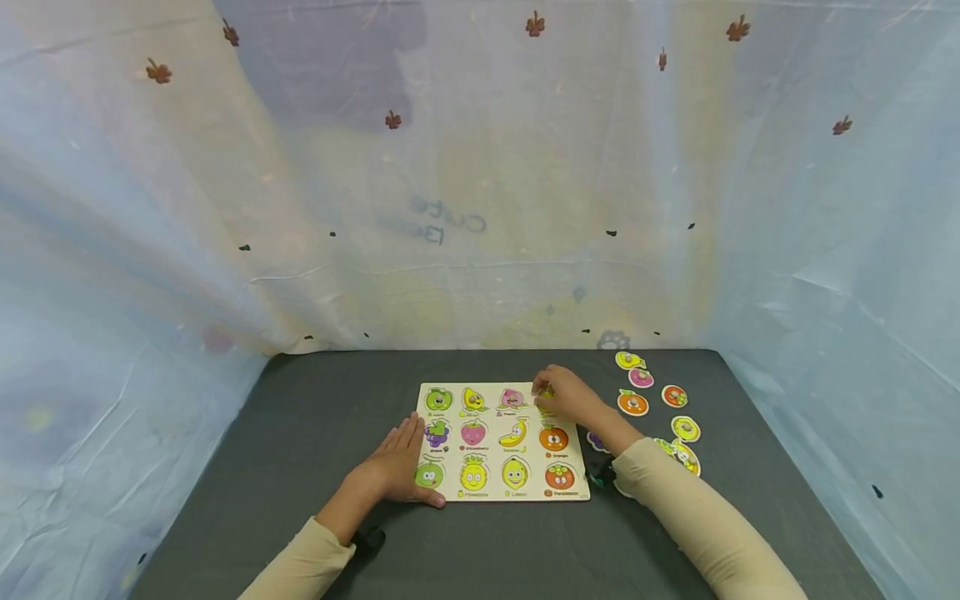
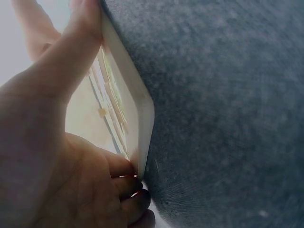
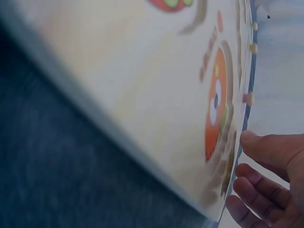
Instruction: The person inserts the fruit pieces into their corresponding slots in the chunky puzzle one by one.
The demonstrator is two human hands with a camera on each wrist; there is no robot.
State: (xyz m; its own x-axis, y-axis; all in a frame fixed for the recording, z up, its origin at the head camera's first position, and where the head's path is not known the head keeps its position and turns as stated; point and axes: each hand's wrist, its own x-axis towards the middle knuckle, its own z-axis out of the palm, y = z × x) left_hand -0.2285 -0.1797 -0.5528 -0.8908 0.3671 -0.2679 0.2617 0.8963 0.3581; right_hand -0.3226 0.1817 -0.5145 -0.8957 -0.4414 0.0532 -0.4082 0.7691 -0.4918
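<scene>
Our cream cloth sleeve [image 1: 708,521] lies nearest; we can't tell the hold of our right hand [image 1: 568,395]. Our left hand [image 1: 393,465], fingers extended, touches the pale rectangular puzzle board [image 1: 456,460] toward the desk's [image 1: 307,433] far edge: likely light, stiff, best side-held.

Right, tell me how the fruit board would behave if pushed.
The fruit board will probably be stiff: its edge looks straight and fairly thick. Lying flat on the dark tabletop, it should likely slide rather than roll or tip. A leftward push would likely meet resistance from the left hand against its left edge.
</scene>
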